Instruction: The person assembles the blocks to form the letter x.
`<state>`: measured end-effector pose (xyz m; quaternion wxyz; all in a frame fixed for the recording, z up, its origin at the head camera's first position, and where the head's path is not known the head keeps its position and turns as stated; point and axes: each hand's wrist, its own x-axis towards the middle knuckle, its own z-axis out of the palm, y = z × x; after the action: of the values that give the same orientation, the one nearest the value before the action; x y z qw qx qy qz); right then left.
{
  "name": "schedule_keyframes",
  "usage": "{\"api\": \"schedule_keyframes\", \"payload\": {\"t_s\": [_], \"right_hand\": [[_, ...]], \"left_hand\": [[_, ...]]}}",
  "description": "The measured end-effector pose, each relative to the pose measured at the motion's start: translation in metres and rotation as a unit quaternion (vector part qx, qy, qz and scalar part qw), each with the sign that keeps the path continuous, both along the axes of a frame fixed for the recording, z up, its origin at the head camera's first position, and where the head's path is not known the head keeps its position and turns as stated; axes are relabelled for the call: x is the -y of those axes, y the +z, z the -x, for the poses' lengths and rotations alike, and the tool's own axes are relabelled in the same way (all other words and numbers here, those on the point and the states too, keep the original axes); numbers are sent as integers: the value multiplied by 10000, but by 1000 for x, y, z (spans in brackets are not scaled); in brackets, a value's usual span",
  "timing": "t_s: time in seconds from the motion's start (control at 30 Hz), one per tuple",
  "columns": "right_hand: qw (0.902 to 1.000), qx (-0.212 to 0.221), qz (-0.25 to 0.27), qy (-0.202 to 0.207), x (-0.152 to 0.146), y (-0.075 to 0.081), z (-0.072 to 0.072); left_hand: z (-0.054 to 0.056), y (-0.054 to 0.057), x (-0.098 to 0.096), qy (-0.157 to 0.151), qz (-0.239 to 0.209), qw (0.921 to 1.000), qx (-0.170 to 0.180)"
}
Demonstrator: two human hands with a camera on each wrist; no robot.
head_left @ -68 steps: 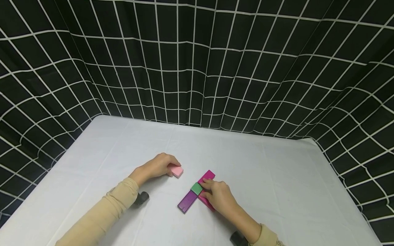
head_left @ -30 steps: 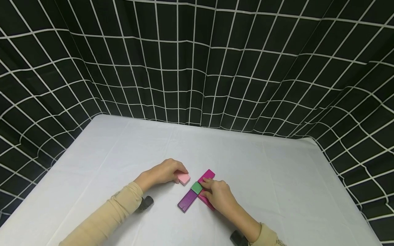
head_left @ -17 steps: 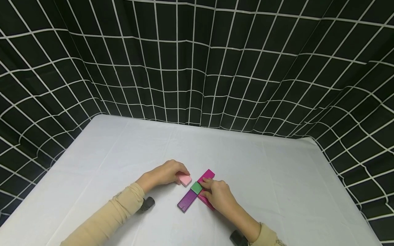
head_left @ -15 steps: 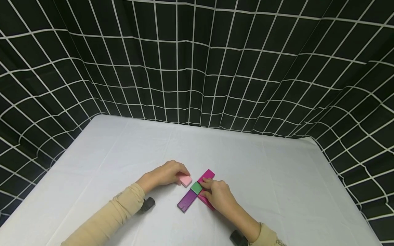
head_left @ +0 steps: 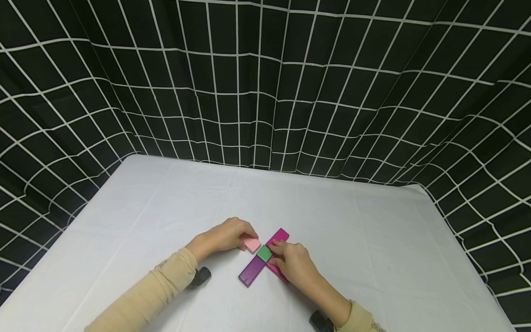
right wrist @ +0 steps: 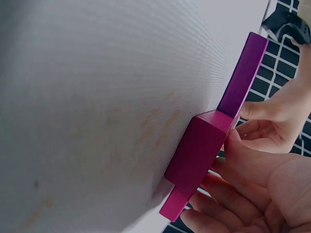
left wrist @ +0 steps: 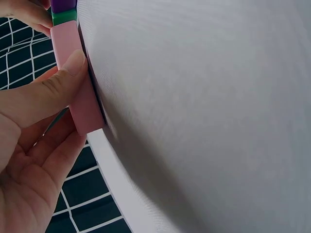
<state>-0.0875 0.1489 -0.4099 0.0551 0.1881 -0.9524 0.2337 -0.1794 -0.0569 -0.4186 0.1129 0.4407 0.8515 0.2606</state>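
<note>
My left hand (head_left: 230, 234) pinches a light pink block (head_left: 252, 244), the thumb pressed along its side in the left wrist view. The block's right end is close against a small green block (head_left: 264, 254). From the green block a purple bar (head_left: 251, 271) runs toward the lower left, and a magenta bar (head_left: 282, 234) toward the upper right. A second magenta block (right wrist: 199, 148) reaches toward the lower right, partly covered by my right hand (head_left: 296, 263) in the head view. That hand's thumb and fingers grip the magenta pieces beside the green block.
A white cloth (head_left: 186, 184) covers the table under the blocks. Black curtains with a white grid (head_left: 257, 92) stand around its back and sides. Dark wrist cameras sit below both wrists, the left one (head_left: 202, 276) low over the cloth.
My left hand has brought the pink block rightward and toward me, right up to the green block. The right hand and the other blocks have stayed nearly still.
</note>
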Motion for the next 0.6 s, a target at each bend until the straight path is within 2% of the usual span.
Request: {"api": "schedule_keyframes", "payload": {"t_s": [0.6], "right_hand": [[9999,-103,100,17,2,-1,0]], "left_hand": [[-3,1,-6,-124,12,9997,-195]]}}
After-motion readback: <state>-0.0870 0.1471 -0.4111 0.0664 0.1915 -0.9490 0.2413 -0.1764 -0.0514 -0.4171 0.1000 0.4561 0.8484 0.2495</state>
